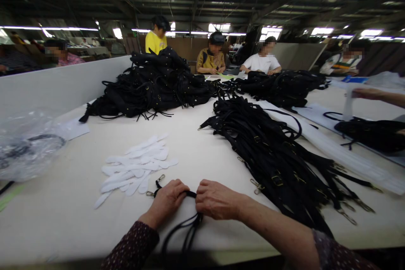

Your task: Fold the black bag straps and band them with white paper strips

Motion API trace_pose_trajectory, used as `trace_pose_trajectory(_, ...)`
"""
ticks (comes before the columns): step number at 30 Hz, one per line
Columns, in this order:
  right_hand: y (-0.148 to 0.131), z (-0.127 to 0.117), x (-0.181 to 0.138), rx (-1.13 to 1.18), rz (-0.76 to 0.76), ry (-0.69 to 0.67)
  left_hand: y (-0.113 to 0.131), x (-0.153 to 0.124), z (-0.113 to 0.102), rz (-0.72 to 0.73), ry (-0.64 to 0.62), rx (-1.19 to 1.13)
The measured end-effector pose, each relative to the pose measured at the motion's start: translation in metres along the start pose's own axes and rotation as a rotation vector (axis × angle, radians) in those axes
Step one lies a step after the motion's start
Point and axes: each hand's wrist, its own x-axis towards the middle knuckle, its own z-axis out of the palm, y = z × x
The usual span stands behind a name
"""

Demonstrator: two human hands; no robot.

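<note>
Near the table's front edge, my left hand and my right hand both grip one black strap, a short stretch of it showing between them. Brass-coloured snap hooks stick out past the left hand on the strap's ends. Below the right hand, loops of the strap hang down toward the table edge. Fingers of both hands are curled round it, and their tips are partly hidden. Just beyond the left hand lies a loose pile of white paddle-shaped pieces. A heap of black straps with brass buckles and hooks lies to the right.
Black bags are piled at the back left and back right. Clear plastic bags sit at the left. At the right, another person's hand holds a whitish strip above a black bag. Several people work behind the table.
</note>
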Motion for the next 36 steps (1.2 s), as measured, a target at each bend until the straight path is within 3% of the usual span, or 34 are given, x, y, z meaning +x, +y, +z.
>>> trace_pose_trajectory(8, -0.021, 0.022, 0.018, 0.117, 0.451, 0.096, -0.03, -0.018, -0.042, -0.056, -0.052, 0.055)
trace_pose_trajectory(14, -0.032, 0.031, 0.027, 0.125, 0.649, 0.152, -0.024, -0.029, -0.057, -0.046, -0.141, 0.014)
trace_pose_trajectory(19, -0.033, 0.036, 0.03, 0.093, 0.684, 0.182, -0.013, -0.047, -0.052, -0.019, -0.133, 0.103)
trace_pose_trajectory(23, -0.039, 0.027, 0.027, 0.11, 0.701, 0.203, -0.016, -0.055, -0.028, -0.039, 0.018, 0.128)
trace_pose_trajectory(27, -0.046, 0.023, 0.035, 0.145, 0.665, 0.321, -0.022, -0.056, -0.007, -0.047, 0.151, 0.124)
trace_pose_trajectory(32, -0.047, 0.054, 0.061, 0.139, 0.684, 0.373, -0.024, -0.058, -0.001, -0.014, 0.175, 0.217)
trace_pose_trajectory(36, -0.044, 0.075, 0.07, 0.206, 0.616, 0.456, -0.022, -0.054, -0.003, -0.032, 0.156, 0.272)
